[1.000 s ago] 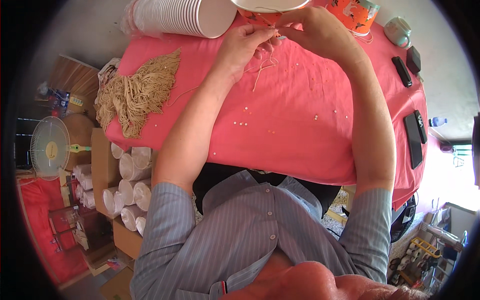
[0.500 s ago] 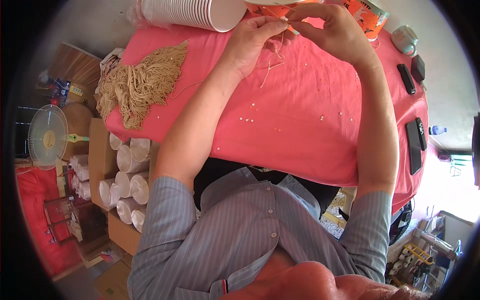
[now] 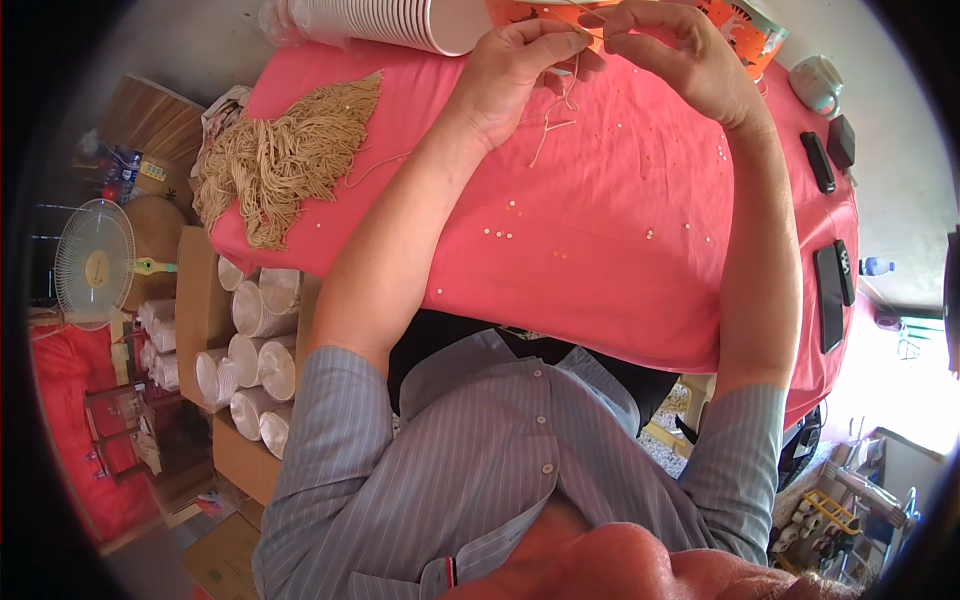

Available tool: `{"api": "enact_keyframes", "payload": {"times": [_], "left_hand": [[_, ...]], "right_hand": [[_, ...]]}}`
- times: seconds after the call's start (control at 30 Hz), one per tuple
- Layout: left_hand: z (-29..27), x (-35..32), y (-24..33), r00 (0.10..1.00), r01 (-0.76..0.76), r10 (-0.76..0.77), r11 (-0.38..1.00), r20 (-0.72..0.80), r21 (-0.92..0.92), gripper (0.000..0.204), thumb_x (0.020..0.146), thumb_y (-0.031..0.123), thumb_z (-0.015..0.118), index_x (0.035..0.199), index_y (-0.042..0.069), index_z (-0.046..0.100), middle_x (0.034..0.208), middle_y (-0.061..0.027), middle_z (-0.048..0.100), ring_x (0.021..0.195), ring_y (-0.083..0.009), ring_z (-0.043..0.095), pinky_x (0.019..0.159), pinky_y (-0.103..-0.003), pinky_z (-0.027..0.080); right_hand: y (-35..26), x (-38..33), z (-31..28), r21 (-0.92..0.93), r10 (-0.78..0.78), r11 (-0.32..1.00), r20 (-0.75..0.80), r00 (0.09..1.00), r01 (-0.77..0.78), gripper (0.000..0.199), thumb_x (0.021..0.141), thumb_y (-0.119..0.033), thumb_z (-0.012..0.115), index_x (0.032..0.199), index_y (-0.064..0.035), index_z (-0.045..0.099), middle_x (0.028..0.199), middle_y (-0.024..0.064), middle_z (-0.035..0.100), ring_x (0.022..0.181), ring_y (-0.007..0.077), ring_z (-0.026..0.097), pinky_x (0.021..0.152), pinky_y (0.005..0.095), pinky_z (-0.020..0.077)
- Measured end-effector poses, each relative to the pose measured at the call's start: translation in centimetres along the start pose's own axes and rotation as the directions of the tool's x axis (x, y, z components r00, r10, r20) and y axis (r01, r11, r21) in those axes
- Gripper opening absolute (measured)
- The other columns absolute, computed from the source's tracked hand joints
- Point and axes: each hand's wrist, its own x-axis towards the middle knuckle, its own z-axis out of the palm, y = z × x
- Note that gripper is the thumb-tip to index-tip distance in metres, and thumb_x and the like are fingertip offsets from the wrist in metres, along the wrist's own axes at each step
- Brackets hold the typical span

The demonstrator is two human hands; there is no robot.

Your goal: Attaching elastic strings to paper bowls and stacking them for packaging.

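At the far side of the pink-covered table, my left hand [image 3: 522, 78] pinches a thin tan string [image 3: 548, 128] between thumb and fingers. Loose ends of it dangle below that hand over the cloth. My right hand [image 3: 682, 62], just to the right, has thumb and forefinger closed on the same string, with a short stretch between the two hands. Whether a bead sits on that stretch is too small to tell. Left of my left forearm lies a large bundle of tan strings [image 3: 290, 160]. Small white and orange beads [image 3: 498, 234] are scattered over the cloth.
A stack of white paper cups [image 3: 385, 22] lies beyond my left hand. Orange patterned tubs [image 3: 745, 38] stand behind my hands. A pale mug [image 3: 815, 86] and a phone [image 3: 829, 298] are at the right edge. Boxed cup stacks [image 3: 262, 310] and a fan [image 3: 96, 262] stand left.
My two hands have drawn slightly apart, the right one shifting a little to the right. Both keep their pinch on the string.
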Motion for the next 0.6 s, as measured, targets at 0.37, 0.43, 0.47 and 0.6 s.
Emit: {"api": "enact_keyframes", "payload": {"times": [0.37,0.43,0.47,0.6], "left_hand": [[1.0,0.3,0.0,0.999,0.036,-0.038,0.997,0.016,0.066,0.024,0.103,0.026,0.074,0.109,0.004,0.079,0.095,-0.0059,0.078,0.087,-0.011,0.07,0.078,-0.028,0.052],[-0.3,-0.2,-0.2,0.999,0.037,-0.036,0.994,-0.01,0.101,0.023,0.103,0.026,0.074,0.109,0.004,0.079,0.095,-0.0054,0.077,0.087,-0.0107,0.07,0.078,-0.027,0.052],[-0.5,-0.2,-0.2,0.999,0.033,-0.032,0.991,-0.008,0.128,0.023,0.102,0.026,0.074,0.108,0.004,0.079,0.094,-0.005,0.077,0.087,-0.0105,0.069,0.078,-0.027,0.052],[-0.1,-0.2,-0.1,0.999,0.025,-0.027,0.987,0.016,0.161,0.022,0.102,0.025,0.075,0.108,0.004,0.079,0.094,-0.0045,0.077,0.087,-0.0109,0.07,0.077,-0.028,0.052]], "right_hand": [[7.7,0.0,-1.7,-0.184,-0.196,0.966,-0.068,0.978,0.181,0.018,0.107,-0.014,0.065,0.106,0.0009,0.074,0.101,-0.0006,0.072,0.1,0.0105,0.064,0.092,0.0299,0.0522],[3.6,0.6,0.2,-0.025,-0.097,0.995,-0.104,0.99,0.095,0.017,0.108,-0.013,0.065,0.106,0.0014,0.073,0.1,0.0007,0.072,0.098,0.0114,0.065,0.091,0.0305,0.0529],[1.7,0.7,0.8,0.116,0.02,0.993,-0.138,0.99,-0.004,0.017,0.108,-0.012,0.064,0.106,0.0019,0.073,0.098,0.002,0.072,0.097,0.0124,0.065,0.091,0.0312,0.0535],[2.9,1.0,1.5,-0.043,0.03,0.998,-0.258,0.966,-0.042,0.018,0.109,-0.013,0.064,0.107,0.0032,0.072,0.097,0.0058,0.074,0.094,0.0151,0.068,0.088,0.0333,0.0557]]}}
